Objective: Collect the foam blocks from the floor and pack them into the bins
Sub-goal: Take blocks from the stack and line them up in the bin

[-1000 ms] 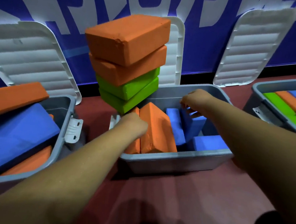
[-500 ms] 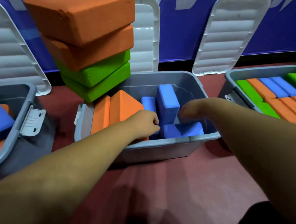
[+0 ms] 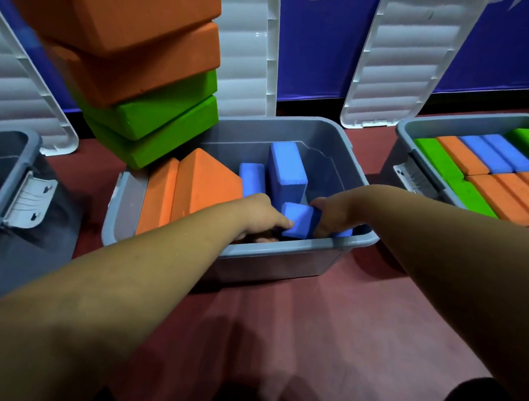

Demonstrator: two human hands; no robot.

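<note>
Head view: what changed?
- The left hand [image 3: 256, 212] has left the orange blocks [image 3: 195, 190] and joined the right hand [image 3: 330, 215]; both sets of fingers grasp the blue foam block [image 3: 297, 218], tilted up inside the middle bin [image 3: 284, 255].
- Consequence?
- Probably being stood on edge, freeing packing room.

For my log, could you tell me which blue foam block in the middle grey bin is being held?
The blue foam block at the front of the grey plastic bin, gripped by left hand and right hand; others stand behind.
</note>
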